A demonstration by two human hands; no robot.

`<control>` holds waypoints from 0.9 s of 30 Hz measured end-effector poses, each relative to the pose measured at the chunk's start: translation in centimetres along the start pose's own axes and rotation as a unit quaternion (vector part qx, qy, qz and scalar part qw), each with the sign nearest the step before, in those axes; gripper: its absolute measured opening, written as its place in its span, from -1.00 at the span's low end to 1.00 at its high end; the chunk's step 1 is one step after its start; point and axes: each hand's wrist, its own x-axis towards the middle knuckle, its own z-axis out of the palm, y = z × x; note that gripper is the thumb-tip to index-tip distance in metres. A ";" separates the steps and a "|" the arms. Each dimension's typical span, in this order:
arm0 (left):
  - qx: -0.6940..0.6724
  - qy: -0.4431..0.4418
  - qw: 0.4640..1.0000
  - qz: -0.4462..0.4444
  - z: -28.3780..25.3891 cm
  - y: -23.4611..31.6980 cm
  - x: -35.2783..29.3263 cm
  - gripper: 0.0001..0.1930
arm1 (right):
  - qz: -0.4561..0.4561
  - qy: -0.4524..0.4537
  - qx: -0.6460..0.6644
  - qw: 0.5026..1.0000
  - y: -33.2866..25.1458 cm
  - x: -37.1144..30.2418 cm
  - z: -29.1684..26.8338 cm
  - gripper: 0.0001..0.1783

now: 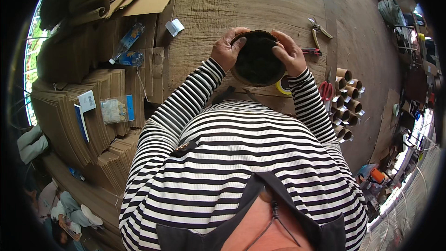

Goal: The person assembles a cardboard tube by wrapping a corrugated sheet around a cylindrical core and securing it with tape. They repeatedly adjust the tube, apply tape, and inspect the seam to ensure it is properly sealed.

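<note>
A round, bowl-like thing with a dark inside [258, 60] and a thin brownish rim is held over the wooden table, its opening turned toward me. My left hand [226, 50] grips its left edge, thumb over the rim and fingers behind. On the opposite side my right hand [290, 55] pinches the rim in the same way. The fingers behind it are partly hidden. Just below its right side lies a yellow roll of tape [279, 87], partly covered by my sleeve. A red box cutter [312, 52] rests beside my right hand.
Pliers-like cutters [317, 31] and red-handled scissors [326, 91] lie to the right, near several cardboard tubes [344, 98]. Stacked cardboard [69, 121], plastic bottles [130, 37] and a white paper piece [174, 27] are on the left. Another person [69, 214] sits at lower left.
</note>
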 end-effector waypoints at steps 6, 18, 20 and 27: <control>0.086 -0.060 0.994 0.038 1.8 0.8 0.5 -0.53 | -0.093 0.108 -0.266 0.953 -0.4 -1.4 -2.1 -0.64; 0.222 -0.057 0.962 0.147 1.4 -0.3 -0.9 -0.49 | -0.127 0.109 -0.422 0.891 -0.8 -2.6 -1.8 -0.76; 0.226 -0.023 0.963 0.144 2.0 -0.5 -1.0 -0.51 | -0.134 0.103 -0.463 0.870 -1.3 -2.9 -1.5 -0.73; 0.205 -0.021 0.971 0.124 1.5 -0.3 -1.4 -0.43 | -0.183 0.083 -0.502 0.841 -1.7 -3.2 -1.8 -0.73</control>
